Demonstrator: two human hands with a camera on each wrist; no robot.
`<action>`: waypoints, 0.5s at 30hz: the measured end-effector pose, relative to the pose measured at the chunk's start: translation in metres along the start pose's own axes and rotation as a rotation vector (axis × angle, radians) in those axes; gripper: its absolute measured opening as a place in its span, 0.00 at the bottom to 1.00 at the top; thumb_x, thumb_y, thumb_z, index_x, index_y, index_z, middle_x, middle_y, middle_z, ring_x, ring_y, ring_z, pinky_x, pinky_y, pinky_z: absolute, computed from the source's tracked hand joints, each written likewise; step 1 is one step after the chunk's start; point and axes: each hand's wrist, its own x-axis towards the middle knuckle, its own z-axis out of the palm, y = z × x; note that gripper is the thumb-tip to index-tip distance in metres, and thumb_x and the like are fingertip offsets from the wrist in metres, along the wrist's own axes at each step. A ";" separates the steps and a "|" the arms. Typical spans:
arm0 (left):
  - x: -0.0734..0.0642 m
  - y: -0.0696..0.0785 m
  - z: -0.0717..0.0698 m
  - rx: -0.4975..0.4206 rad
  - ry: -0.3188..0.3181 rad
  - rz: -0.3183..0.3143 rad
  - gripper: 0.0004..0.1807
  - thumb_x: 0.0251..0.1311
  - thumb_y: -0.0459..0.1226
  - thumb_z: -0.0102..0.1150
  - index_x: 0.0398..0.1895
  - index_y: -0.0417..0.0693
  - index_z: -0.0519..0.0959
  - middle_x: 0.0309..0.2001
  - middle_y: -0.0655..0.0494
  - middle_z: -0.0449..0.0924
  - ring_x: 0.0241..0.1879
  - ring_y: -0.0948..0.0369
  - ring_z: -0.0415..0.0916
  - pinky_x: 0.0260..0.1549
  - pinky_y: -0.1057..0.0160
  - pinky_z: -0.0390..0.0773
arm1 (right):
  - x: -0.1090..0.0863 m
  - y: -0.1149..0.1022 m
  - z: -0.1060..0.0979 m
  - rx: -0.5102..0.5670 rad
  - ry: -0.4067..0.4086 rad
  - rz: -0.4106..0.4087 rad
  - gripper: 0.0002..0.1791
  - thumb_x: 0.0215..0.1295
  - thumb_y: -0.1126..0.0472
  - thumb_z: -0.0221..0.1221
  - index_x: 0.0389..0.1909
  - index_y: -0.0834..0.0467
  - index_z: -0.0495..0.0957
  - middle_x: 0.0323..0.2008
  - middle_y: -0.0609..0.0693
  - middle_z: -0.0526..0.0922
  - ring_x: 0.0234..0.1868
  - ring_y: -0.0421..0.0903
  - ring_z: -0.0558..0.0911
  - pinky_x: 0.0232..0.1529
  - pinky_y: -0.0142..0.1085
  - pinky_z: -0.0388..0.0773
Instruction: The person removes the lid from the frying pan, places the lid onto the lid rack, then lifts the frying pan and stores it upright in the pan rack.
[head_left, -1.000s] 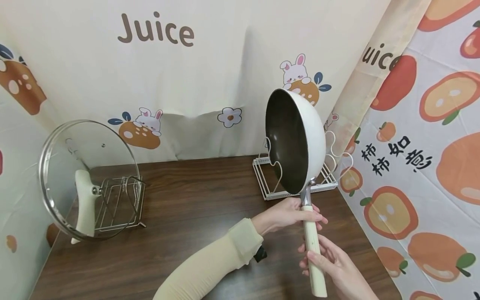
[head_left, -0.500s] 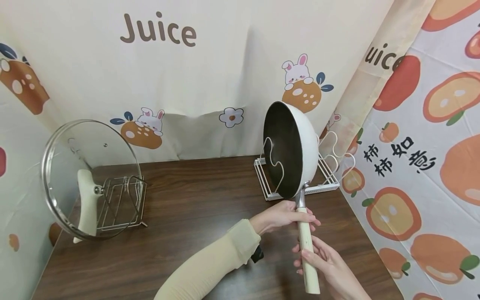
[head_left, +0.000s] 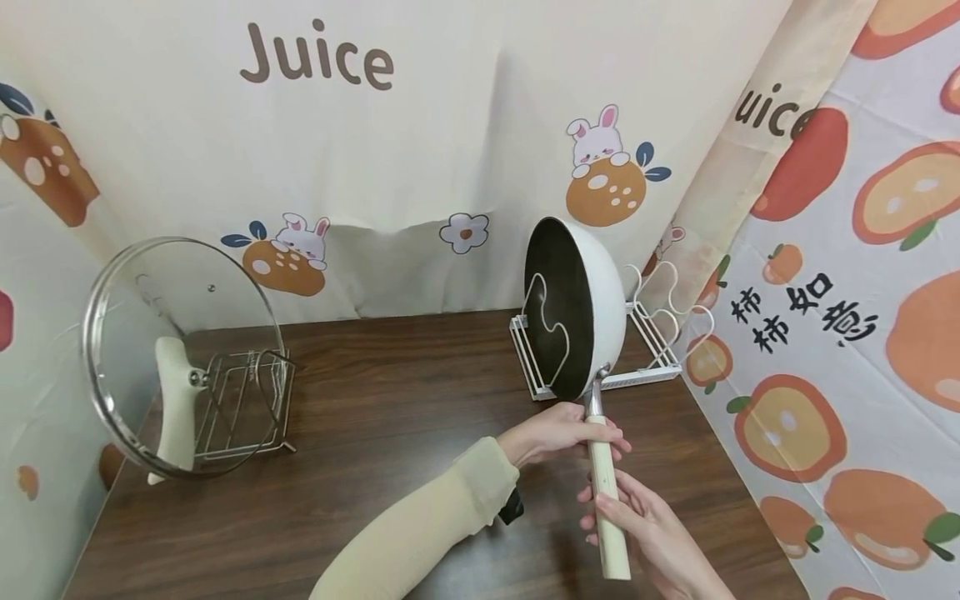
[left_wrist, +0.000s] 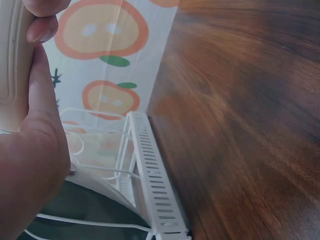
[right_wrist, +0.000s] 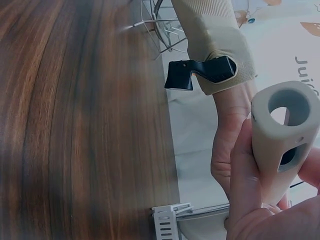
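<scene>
A wok [head_left: 609, 308], white outside and dark inside, is held on edge in the white wire rack [head_left: 641, 379], its dark face turned left behind a curved wire divider. Its cream handle [head_left: 604, 475] points toward me. Close to the metal neck, my left hand [head_left: 557, 428] grips the handle with the thumb across the top. My right hand [head_left: 654, 523] holds the same handle nearer its end. In the right wrist view the hollow handle end [right_wrist: 290, 112] shows between my fingers. Whether the wok's lower rim rests on the rack's base is hidden.
At left, a glass lid [head_left: 213, 287] with a cream knob stands upright in a metal wire rack [head_left: 240, 454]. The brown wooden tabletop [head_left: 390, 392] lies between the two racks. Printed cloth [head_left: 405, 150] hangs behind and along both sides.
The wok has come down and slightly left into the white rack, now behind its left divider. Both hands moved down-left with the handle, keeping their grip. The lid stayed put.
</scene>
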 end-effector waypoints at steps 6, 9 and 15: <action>0.001 0.001 -0.010 0.012 -0.023 -0.007 0.15 0.74 0.37 0.56 0.52 0.33 0.81 0.58 0.33 0.83 0.47 0.66 0.85 0.46 0.69 0.82 | 0.008 -0.003 0.008 -0.046 0.082 0.033 0.21 0.81 0.60 0.50 0.68 0.62 0.61 0.50 0.42 0.84 0.45 0.40 0.87 0.50 0.43 0.87; 0.002 0.004 -0.015 0.013 -0.020 -0.020 0.14 0.74 0.36 0.56 0.52 0.32 0.81 0.60 0.30 0.80 0.43 0.67 0.84 0.46 0.69 0.83 | 0.014 -0.003 0.009 -0.047 0.074 0.027 0.19 0.81 0.59 0.51 0.66 0.61 0.64 0.50 0.41 0.85 0.45 0.40 0.87 0.50 0.43 0.87; 0.005 0.004 -0.018 -0.010 0.009 -0.030 0.12 0.73 0.36 0.57 0.50 0.35 0.81 0.60 0.29 0.79 0.41 0.67 0.86 0.52 0.65 0.85 | 0.020 -0.001 0.001 -0.010 0.009 -0.032 0.14 0.81 0.62 0.48 0.62 0.57 0.68 0.49 0.40 0.86 0.44 0.39 0.87 0.49 0.41 0.87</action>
